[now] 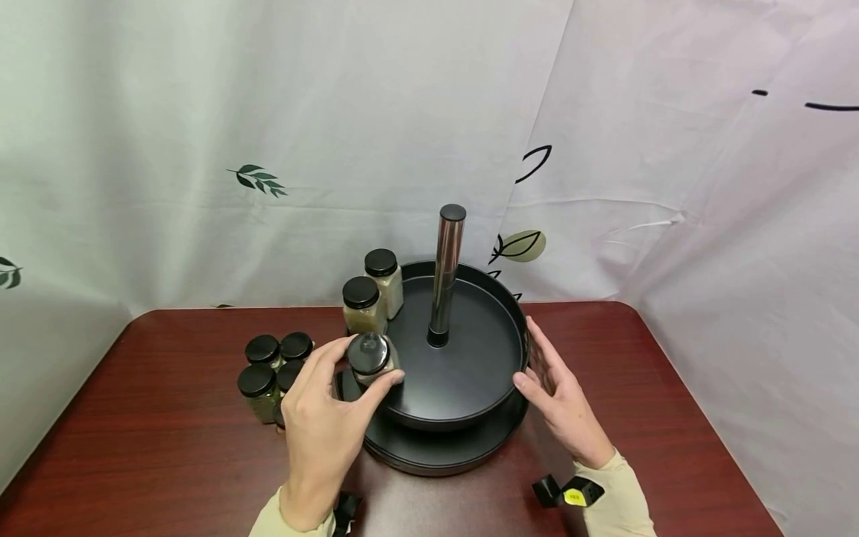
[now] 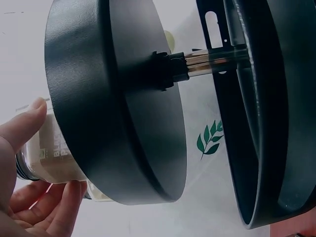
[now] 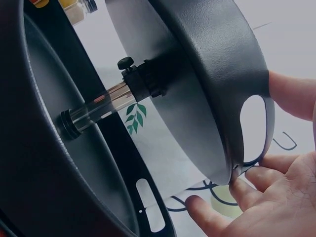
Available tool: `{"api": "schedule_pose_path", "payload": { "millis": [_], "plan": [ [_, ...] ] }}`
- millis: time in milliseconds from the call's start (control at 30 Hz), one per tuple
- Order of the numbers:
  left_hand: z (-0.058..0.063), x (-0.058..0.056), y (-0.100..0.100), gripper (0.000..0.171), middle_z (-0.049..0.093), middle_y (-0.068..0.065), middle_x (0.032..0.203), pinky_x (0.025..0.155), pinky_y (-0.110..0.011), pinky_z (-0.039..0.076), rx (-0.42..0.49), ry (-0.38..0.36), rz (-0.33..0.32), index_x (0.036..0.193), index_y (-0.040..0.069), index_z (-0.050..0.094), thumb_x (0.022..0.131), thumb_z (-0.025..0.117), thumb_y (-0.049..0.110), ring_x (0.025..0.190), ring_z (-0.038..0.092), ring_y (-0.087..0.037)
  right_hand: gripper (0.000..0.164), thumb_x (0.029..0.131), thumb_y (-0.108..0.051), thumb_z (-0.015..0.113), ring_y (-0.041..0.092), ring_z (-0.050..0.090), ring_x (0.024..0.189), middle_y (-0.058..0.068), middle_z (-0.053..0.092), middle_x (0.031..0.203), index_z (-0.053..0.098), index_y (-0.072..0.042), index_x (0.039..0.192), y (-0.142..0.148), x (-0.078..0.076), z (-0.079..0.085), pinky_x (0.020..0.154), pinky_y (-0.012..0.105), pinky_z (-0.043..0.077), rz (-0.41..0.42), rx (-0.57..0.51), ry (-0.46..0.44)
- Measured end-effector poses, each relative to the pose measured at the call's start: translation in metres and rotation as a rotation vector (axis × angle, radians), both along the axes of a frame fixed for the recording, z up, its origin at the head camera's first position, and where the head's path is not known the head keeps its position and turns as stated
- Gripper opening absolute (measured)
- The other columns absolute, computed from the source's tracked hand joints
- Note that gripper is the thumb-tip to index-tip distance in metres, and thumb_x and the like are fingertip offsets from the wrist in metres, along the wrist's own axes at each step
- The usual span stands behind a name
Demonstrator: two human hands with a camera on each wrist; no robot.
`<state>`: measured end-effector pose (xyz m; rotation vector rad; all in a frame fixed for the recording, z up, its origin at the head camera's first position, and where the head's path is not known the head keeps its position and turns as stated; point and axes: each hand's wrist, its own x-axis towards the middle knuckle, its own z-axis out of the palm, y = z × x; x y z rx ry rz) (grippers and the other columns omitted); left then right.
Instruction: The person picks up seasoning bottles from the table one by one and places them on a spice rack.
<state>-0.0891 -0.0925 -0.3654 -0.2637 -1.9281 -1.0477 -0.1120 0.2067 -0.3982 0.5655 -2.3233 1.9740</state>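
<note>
A two-tier black turntable organizer (image 1: 456,380) stands on the table, with a shiny post (image 1: 446,276) rising through its centre. My left hand (image 1: 329,418) grips a square glass spice jar (image 1: 370,356) with a black lid, thumb and fingers at its sides, over the left edge of the upper tier. In the left wrist view the jar (image 2: 52,153) stands partly behind the tier's wall. My right hand (image 1: 557,399) holds the upper tier's right rim, its thumb and fingers on either side of the handle slot (image 3: 253,129). Two more jars (image 1: 365,307) sit on the upper tier's left rim side.
Several black-lidded jars (image 1: 258,384) stand grouped on the table left of the organizer, close by my left hand. The lower tier (image 1: 436,455) juts out toward me below the upper one. Behind the brown table (image 1: 168,447) hangs a white curtain (image 1: 335,112) with leaf prints.
</note>
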Motion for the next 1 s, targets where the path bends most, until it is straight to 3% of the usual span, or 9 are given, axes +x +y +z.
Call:
{"api": "schedule_pose_path", "payload": {
  "millis": [367, 700, 1000],
  "plan": [
    [-0.0022, 0.0004, 0.0008, 0.064, 0.069, -0.004, 0.109, 0.083, -0.016, 0.049, -0.009, -0.132, 0.026, 0.116, 0.005, 0.069, 0.062, 0.097, 0.026, 0.090, 0.067, -0.016, 0.074, 0.102, -0.001, 0.054, 0.019, 0.013, 0.153, 0.001, 0.013, 0.168, 0.015, -0.019, 0.163, -0.0003, 0.0006, 0.0006, 0.112, 0.017, 0.030, 0.003, -0.005, -0.004],
    [-0.0036, -0.0026, 0.0015, 0.066, 0.069, -0.008, 0.112, 0.079, -0.029, 0.052, -0.038, -0.077, 0.037, 0.119, 0.004, 0.070, 0.062, 0.097, 0.021, 0.092, 0.067, -0.019, 0.074, 0.102, -0.001, 0.054, 0.022, 0.012, 0.153, 0.001, 0.013, 0.168, 0.014, -0.014, 0.163, -0.0005, 0.0005, 0.0005, 0.112, 0.017, 0.031, 0.001, -0.003, -0.005],
    [-0.0028, -0.0025, 0.0006, 0.064, 0.068, -0.007, 0.115, 0.081, -0.024, 0.052, -0.047, -0.110, 0.011, 0.121, 0.005, 0.068, 0.065, 0.096, 0.021, 0.094, 0.067, -0.017, 0.073, 0.101, 0.001, 0.055, 0.026, 0.019, 0.152, 0.004, 0.017, 0.167, 0.018, -0.016, 0.162, -0.0003, 0.0006, 0.0001, 0.112, 0.019, 0.032, -0.010, -0.005, 0.025]
  ]
}}
